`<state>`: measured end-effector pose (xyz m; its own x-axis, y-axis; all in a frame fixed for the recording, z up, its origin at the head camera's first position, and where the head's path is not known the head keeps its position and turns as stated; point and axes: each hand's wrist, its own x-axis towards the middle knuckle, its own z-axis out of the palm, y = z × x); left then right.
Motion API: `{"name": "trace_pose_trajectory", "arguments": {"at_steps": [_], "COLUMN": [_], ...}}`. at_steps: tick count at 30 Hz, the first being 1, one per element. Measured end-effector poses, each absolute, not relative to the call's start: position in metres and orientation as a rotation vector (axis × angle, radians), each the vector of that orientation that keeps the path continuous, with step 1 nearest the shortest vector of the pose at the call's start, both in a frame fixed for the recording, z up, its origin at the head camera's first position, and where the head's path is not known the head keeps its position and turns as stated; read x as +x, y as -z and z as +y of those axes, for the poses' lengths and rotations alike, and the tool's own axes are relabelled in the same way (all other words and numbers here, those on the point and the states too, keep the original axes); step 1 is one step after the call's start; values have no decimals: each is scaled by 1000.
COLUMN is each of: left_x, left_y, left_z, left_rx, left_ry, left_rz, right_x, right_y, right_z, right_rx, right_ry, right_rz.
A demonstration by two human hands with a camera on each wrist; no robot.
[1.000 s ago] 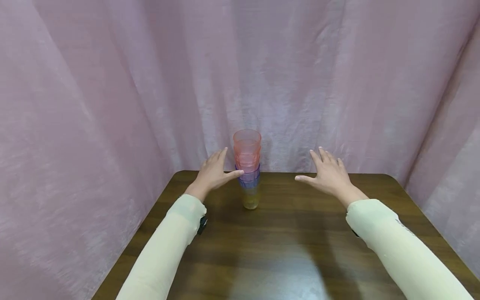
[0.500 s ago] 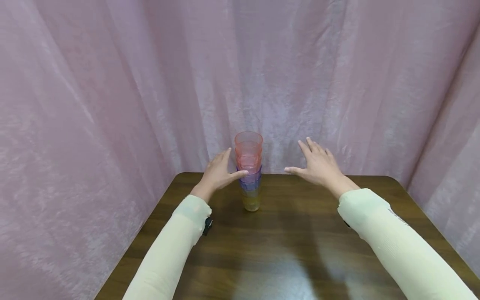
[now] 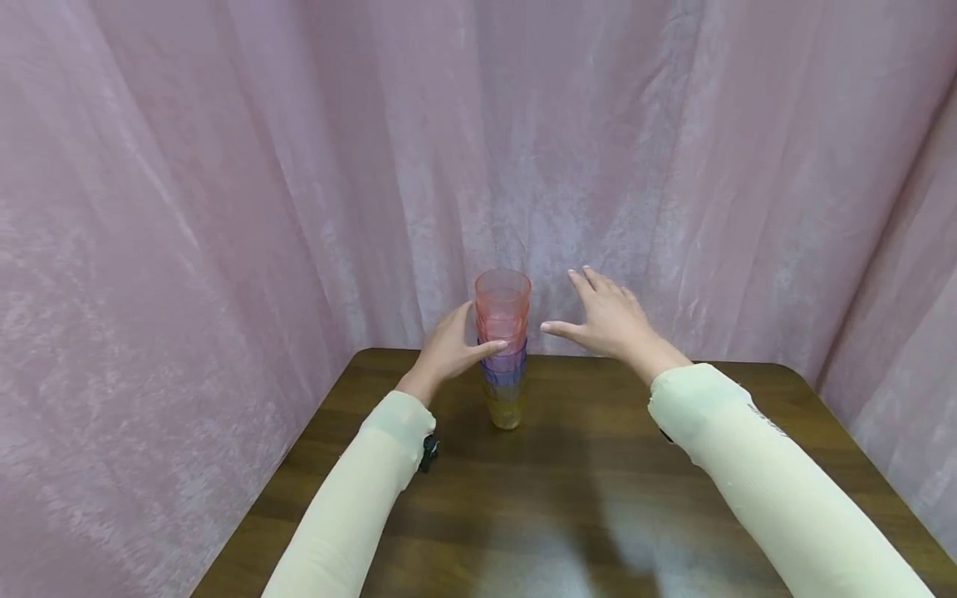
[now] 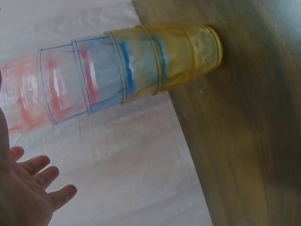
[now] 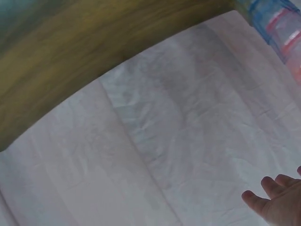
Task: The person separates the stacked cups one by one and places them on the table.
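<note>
- stack of cups [image 3: 503, 345]: nested translucent tumblers, pink on top, then purple-blue, yellow at the base; upright on the dark wooden table [image 3: 568, 515], toward its far edge and close to the pink curtain [image 3: 224, 208].
- left hand [image 3: 449, 349]: against the stack's left side near the pink-to-purple join, thumb across the front, fingers straight and lightly spread, not wrapped around; touching or only very near, cannot tell for sure.
- right hand [image 3: 609, 320]: level with the top cups on the right, clearly apart from them, palm down, fingers extended and slightly apart, thumb pointing toward the stack; holding nothing.
- seen from the left wrist: same stack [image 4: 117, 75], yellow base on the wood, no visible lean.
- likely risk: tall narrow column on a small base; a sideways nudge from the left thumb, with nothing braced on the right, could tip it toward the right hand or the curtain.
- likely risk: tight nesting; pulling on the top cup alone may drag the lower ones up, then drop them.
- likely risk: smooth plastic and straight fingers give little hold; a squeeze too high could slip or skew the upper cups.
- close backdrop: a toppled cup could roll off the far edge.
</note>
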<state>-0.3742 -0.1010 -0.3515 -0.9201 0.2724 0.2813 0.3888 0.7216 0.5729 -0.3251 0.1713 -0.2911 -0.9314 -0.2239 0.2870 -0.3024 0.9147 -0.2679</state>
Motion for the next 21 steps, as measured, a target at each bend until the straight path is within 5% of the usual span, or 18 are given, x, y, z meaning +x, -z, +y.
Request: {"name": "trace_pose_trajectory", "arguments": {"at_steps": [21], "left_x": [-379], "left_y": [359], "left_z": [-86], "left_rx": [-511], "left_ry": [1386], "left_rz": [-2616], "right_x": [-344], "right_y": [293], "right_z": [127], "right_rx": [385], "right_ry": [-1021], "right_rz": [-2786]}}
